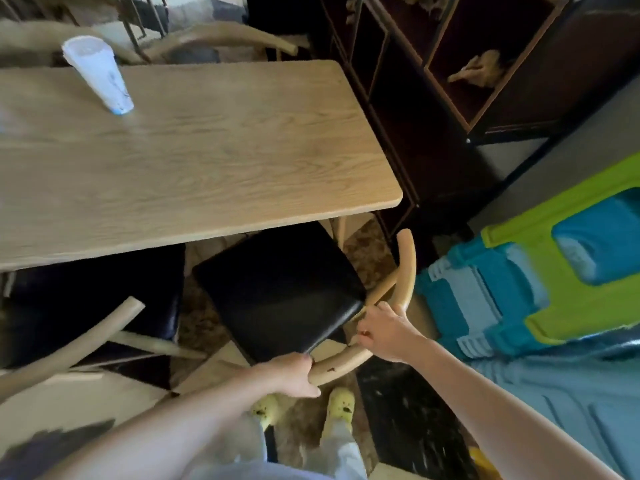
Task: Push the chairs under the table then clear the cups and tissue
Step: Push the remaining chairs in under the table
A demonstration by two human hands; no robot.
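Note:
A chair (280,289) with a black seat and a curved pale wooden backrest stands at the table's near right corner, its seat partly under the wooden table (221,157). My left hand (294,375) grips the backrest's near end. My right hand (384,334) holds the same rail further right. A second black-seated chair (86,306) stands to the left, partly under the table's near edge. A white cup (98,74) stands on the table at the far left. No tissue is in view.
A dark wooden shelf unit (450,81) stands right of the table. A green and blue plastic piece (554,282) lies on the floor at the right. Another wooden chair (221,39) sits at the table's far side. My feet in yellow shoes (341,405) are below the chair.

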